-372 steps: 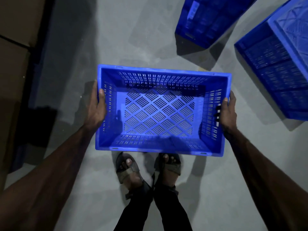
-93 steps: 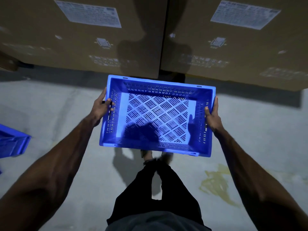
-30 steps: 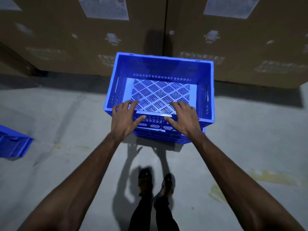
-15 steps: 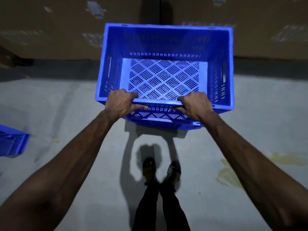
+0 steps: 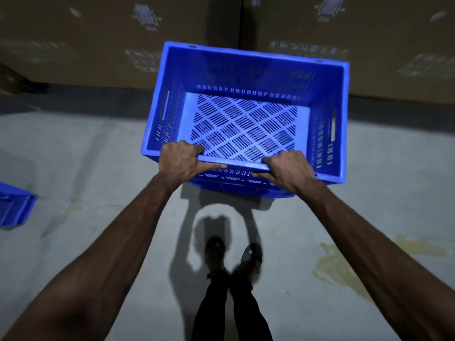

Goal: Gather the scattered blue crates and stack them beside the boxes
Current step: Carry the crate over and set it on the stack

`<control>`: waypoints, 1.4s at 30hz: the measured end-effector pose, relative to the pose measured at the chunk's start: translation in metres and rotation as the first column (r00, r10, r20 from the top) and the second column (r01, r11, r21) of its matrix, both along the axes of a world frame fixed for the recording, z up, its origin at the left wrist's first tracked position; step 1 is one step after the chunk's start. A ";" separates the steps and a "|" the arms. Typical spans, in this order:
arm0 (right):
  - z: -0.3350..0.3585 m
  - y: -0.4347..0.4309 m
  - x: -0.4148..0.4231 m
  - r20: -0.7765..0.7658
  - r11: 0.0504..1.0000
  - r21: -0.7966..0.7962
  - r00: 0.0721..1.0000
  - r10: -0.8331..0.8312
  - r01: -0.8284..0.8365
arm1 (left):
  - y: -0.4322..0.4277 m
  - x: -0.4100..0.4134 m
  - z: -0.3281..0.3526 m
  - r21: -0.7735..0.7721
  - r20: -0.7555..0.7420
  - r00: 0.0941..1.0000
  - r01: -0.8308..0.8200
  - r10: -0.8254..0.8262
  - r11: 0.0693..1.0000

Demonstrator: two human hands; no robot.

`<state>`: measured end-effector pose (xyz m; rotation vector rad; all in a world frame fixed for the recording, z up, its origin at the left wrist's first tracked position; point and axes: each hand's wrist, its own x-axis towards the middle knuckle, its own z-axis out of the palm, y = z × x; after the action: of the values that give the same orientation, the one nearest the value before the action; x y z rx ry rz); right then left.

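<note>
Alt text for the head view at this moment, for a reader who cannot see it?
The left hand and right hand grip the near rim of an empty blue crate set close in front of large cardboard boxes. Part of another blue crate shows at the left edge, on the grey floor.

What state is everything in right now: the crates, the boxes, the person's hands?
Blue crate: upright, empty, held by its near rim.
Left grip: hand curled over the near rim.
Right grip: hand curled over the same rim.
Second crate: on the floor at far left, apart, partly out of view.
Cardboard boxes: standing side by side behind the held crate.
</note>
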<state>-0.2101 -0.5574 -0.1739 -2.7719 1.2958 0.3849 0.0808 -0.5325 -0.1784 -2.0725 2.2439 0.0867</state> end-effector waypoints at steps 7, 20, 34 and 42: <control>0.004 -0.002 -0.020 -0.031 0.999 0.009 0.999 0.041 -0.041 | 0.018 -0.021 -0.006 0.034 0.004 1.000 0.014 -0.014 0.999; 0.005 0.009 -0.028 0.000 1.000 0.019 1.000 0.009 -0.009 | 0.037 -0.027 -0.013 0.059 0.043 0.999 0.024 -0.026 0.998; -0.003 0.036 -0.012 -0.007 0.996 0.024 0.996 -0.086 0.086 | 0.033 -0.009 -0.014 0.021 0.032 0.995 0.092 -0.093 0.996; -0.004 0.034 -0.015 0.013 0.991 0.031 0.991 -0.130 0.129 | 0.036 -0.015 -0.006 0.081 0.027 0.998 0.056 -0.058 0.995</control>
<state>-0.2254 -0.5238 -0.1780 -2.6426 1.4441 0.3707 0.0654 -0.4969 -0.1843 -1.9557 2.2417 0.1386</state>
